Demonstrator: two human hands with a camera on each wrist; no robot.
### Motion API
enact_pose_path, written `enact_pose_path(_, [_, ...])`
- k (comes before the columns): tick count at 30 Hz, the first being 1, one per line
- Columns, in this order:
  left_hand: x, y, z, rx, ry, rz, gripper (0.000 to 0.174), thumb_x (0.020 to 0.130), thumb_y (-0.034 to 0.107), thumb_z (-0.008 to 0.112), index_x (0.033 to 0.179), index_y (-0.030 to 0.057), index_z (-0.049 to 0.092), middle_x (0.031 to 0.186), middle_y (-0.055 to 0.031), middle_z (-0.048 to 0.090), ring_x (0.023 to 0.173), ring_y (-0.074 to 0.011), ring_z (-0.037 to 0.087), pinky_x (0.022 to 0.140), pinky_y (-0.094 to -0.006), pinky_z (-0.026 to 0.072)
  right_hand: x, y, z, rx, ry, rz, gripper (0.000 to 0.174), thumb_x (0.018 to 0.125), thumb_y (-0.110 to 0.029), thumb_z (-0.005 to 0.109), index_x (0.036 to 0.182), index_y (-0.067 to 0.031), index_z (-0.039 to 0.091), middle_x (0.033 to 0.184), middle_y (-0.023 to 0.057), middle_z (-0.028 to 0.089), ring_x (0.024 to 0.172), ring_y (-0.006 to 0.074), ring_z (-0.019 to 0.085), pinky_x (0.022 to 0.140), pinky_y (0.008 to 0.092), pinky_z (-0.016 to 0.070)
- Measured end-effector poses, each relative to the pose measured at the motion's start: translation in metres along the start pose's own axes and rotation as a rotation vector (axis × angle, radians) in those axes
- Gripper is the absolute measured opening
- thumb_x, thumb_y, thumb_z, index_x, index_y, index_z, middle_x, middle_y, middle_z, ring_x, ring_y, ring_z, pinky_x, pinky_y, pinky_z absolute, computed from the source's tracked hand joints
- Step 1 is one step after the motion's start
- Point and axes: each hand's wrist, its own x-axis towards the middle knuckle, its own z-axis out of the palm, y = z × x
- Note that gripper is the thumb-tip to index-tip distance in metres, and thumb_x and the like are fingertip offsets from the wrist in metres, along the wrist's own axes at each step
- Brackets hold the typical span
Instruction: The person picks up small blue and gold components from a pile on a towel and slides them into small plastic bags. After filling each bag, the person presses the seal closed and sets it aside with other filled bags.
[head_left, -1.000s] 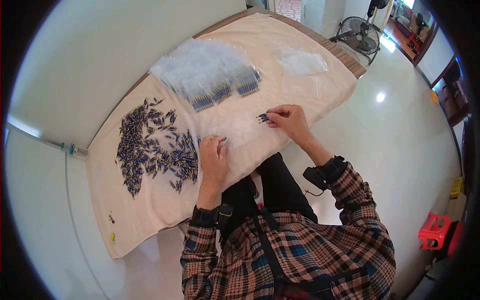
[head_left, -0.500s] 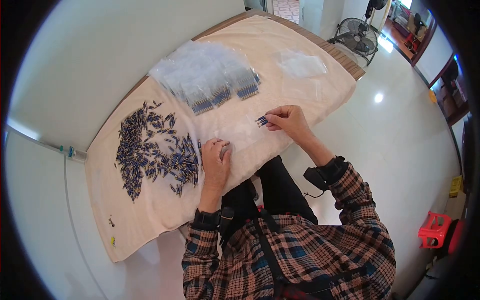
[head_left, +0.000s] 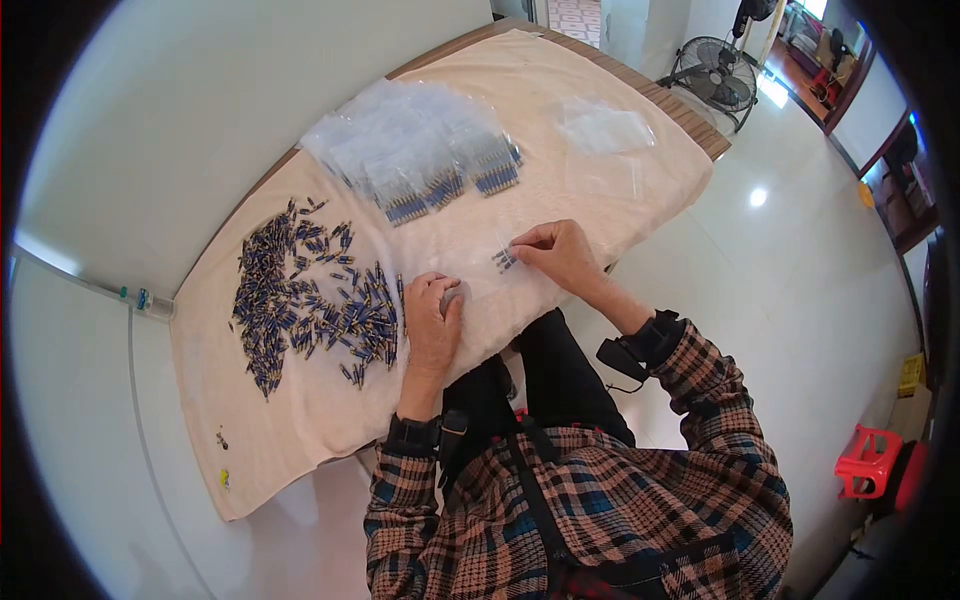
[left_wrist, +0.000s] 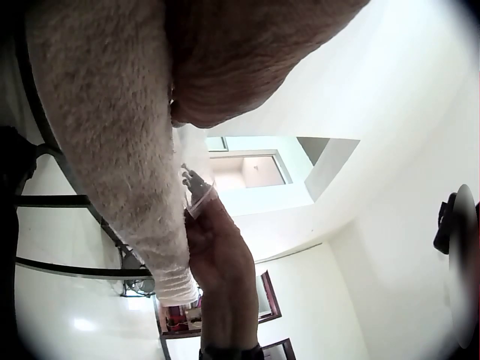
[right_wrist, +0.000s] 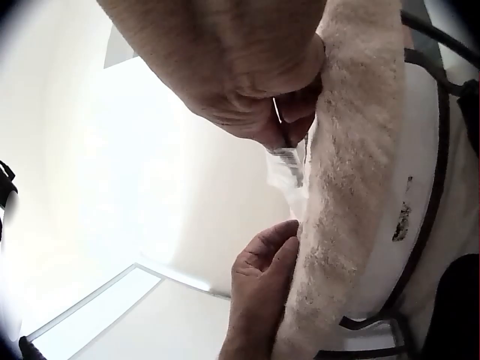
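Observation:
My right hand (head_left: 560, 255) pinches several small blue cylindrical pieces with gold-coloured ends (head_left: 503, 261) between thumb and fingers. Clear plastic (left_wrist: 201, 202) overlaps these pieces in the left wrist view. That thin clear plastic bag (head_left: 478, 278) lies flat on the cream cloth between my two hands. At its left end, my left hand (head_left: 432, 318) rests on the cloth, thumb and fingers curled together at the bag's edge. Just left of this hand spreads a big loose pile of the same blue pieces (head_left: 270, 300).
Filled clear bags with rows of blue pieces (head_left: 408, 208) lie heaped at the back of the table. Flat clear bags (head_left: 605, 130) lie at the back right. The cream cloth (head_left: 310, 420) covers the table beside a white wall. A fan (head_left: 715, 75) stands on the floor beyond.
My right hand has moved left and slightly down with the blue pieces, bringing them over the clear bag. My left hand shifted slightly right and then stayed in place.

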Motion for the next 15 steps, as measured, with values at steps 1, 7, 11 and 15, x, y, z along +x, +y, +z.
enact_pose_path(1, [0.000, 0.000, 0.000, 0.005, 0.000, 0.011, 0.024, 0.071, 0.000, 0.067, 0.094, 0.0036, 0.063, 0.100, -0.0124, 0.057, 0.096, -0.0322, 0.051, 0.085, -0.0382, 0.0417, -0.002, 0.000, 0.001, -0.038, -0.017, -0.028, 0.015, 0.079, -0.008, 0.071, 0.086, 0.0047, 0.071, 0.073, 0.0073, 0.069, 0.066, 0.0095, 0.064, 0.062, 0.0229, 0.0522])
enact_pose_path(7, [-0.001, -0.001, -0.002, 0.043, -0.008, 0.005, 0.024, 0.074, 0.002, 0.067, 0.097, 0.0034, 0.064, 0.104, -0.0124, 0.057, 0.098, -0.0298, 0.053, 0.086, -0.0350, 0.0425, -0.008, -0.002, 0.000, -0.148, -0.125, -0.086, 0.012, 0.079, -0.006, 0.070, 0.085, 0.0033, 0.072, 0.074, 0.0054, 0.070, 0.066, 0.0064, 0.061, 0.062, 0.0219, 0.0507])
enact_pose_path(11, [0.002, 0.009, -0.005, 0.058, 0.003, 0.018, 0.024, 0.073, 0.003, 0.067, 0.097, 0.0031, 0.064, 0.104, -0.0128, 0.057, 0.098, -0.0308, 0.053, 0.088, -0.0358, 0.0421, -0.004, 0.000, 0.004, -0.147, -0.025, -0.083, 0.012, 0.078, -0.007, 0.071, 0.085, 0.0031, 0.072, 0.074, 0.0054, 0.070, 0.067, 0.0066, 0.061, 0.062, 0.0221, 0.0508])
enact_pose_path(15, [0.001, 0.025, -0.006, 0.175, 0.014, 0.137, 0.025, 0.074, 0.002, 0.066, 0.099, 0.0031, 0.063, 0.106, -0.0141, 0.058, 0.102, -0.0324, 0.053, 0.091, -0.0367, 0.0410, 0.000, 0.001, 0.005, -0.102, 0.008, -0.048, 0.013, 0.078, -0.008, 0.072, 0.084, 0.0032, 0.071, 0.074, 0.0055, 0.070, 0.068, 0.0062, 0.061, 0.063, 0.0220, 0.0508])
